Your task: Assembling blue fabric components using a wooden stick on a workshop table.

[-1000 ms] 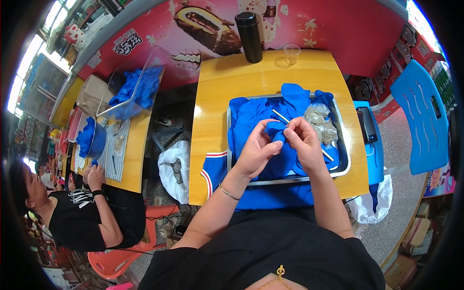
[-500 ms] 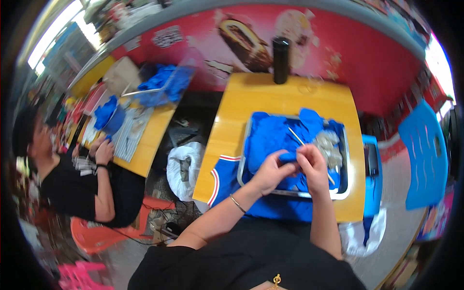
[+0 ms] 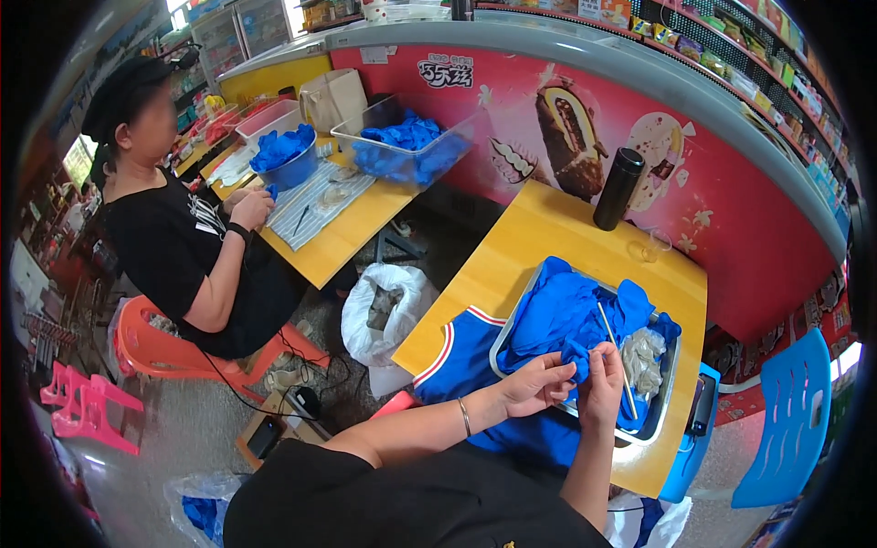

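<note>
My left hand (image 3: 537, 384) and my right hand (image 3: 599, 388) meet over the near side of a metal-rimmed tray (image 3: 654, 429). Between their fingertips they pinch a small piece of blue cloth (image 3: 575, 357), which stands up in a fold. More blue fabric (image 3: 566, 310) is heaped in the tray beneath. A thin pale stick (image 3: 616, 351) lies slantwise across the heap, just right of my right hand. Beside it rests a crumpled clear plastic bag (image 3: 645, 358); its contents are hard to make out.
A blue garment with striped trim (image 3: 461, 352) lies left of the tray. Farther back stands a black bottle (image 3: 619, 189). At the left table, a seated co-worker (image 3: 183, 228) handles something blue near a blue bowl (image 3: 289, 170). A white sack (image 3: 388, 315) sits between tables; a blue chair (image 3: 786, 420) stands right.
The view has swung left, bringing the co-worker farther into it. Both my hands keep hold of the blue cloth, which now stands higher above the fingers.
</note>
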Demonstrator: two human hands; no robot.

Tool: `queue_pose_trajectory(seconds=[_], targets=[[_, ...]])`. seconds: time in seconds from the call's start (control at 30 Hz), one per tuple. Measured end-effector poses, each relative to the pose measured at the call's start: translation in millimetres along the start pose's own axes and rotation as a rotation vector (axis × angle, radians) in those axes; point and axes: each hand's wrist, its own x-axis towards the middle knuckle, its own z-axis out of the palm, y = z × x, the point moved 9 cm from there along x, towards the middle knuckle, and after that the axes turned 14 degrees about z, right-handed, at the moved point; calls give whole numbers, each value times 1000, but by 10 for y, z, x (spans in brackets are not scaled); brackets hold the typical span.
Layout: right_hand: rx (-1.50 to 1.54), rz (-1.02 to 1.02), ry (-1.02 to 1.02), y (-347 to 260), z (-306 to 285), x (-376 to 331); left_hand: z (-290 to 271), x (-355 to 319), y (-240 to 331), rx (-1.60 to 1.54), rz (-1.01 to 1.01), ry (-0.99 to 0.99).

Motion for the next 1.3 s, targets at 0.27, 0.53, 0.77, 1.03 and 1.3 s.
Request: queue_pose_trajectory(seconds=[0.27,0.53,0.77,1.03,1.3], targets=[[76,52,79,142,-118,8,-33,-8,63,310,64,-43],[-34,-16,196,182,-93,-7,-92,-10,132,81,134,25],[-150,19,220,99,39,69,-78,56,377,167,276,45],[-434,-424,296,-351,33,-129,-191,200,447,305,296,165],[-373,-98,167,-242,103,77,-77,294,567,355,284,121]])
